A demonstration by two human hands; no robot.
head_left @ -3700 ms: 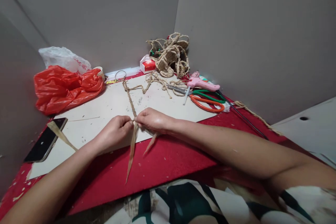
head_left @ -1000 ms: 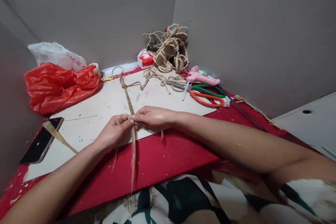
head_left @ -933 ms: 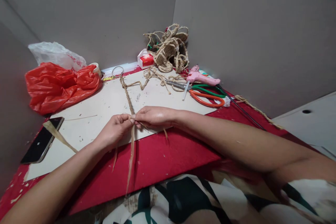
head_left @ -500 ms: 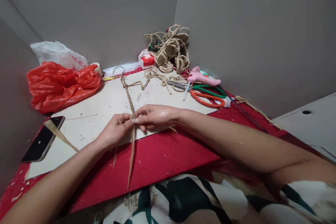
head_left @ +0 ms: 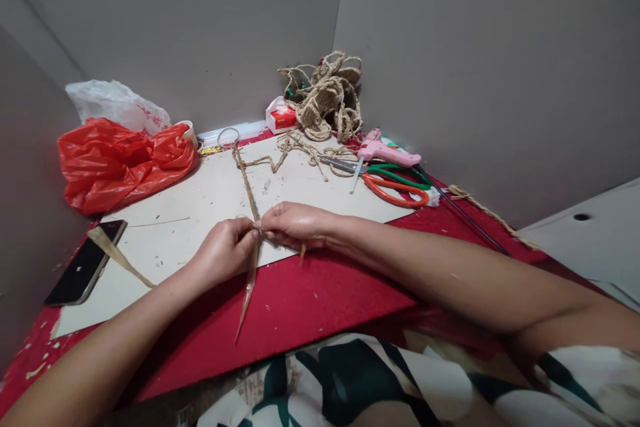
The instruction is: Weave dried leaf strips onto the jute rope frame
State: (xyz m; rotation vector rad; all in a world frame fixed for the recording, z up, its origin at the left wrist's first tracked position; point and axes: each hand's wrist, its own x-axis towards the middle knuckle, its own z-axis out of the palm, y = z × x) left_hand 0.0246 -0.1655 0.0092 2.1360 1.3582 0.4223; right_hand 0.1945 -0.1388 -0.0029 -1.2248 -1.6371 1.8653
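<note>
Between my hands is the near end of a braided straw cord [head_left: 249, 188], which runs away from me to a metal ring [head_left: 229, 138] at the back. My left hand [head_left: 229, 245] pinches the strands from the left, thumb and forefinger together. From the right, my right hand [head_left: 295, 223] is closed on strands at the same spot, its fingertips touching or nearly touching the left ones. A loose flat straw strand [head_left: 247, 300] hangs toward me below the fingers. Another short end pokes out under my right hand. The exact crossing of the strands is hidden by my fingers.
A white board [head_left: 200, 197] lies on the red tabletop [head_left: 310, 300]. At the right are scissors [head_left: 395, 187] and a pink glue gun [head_left: 387, 150]. A heap of braided cord [head_left: 325, 100] stands behind; a phone [head_left: 85, 267] and red plastic bag [head_left: 125, 163] lie left.
My right hand has turned and closed further around the strands. The hanging strand's lower end has swung left, and a short end now shows beneath my right hand.
</note>
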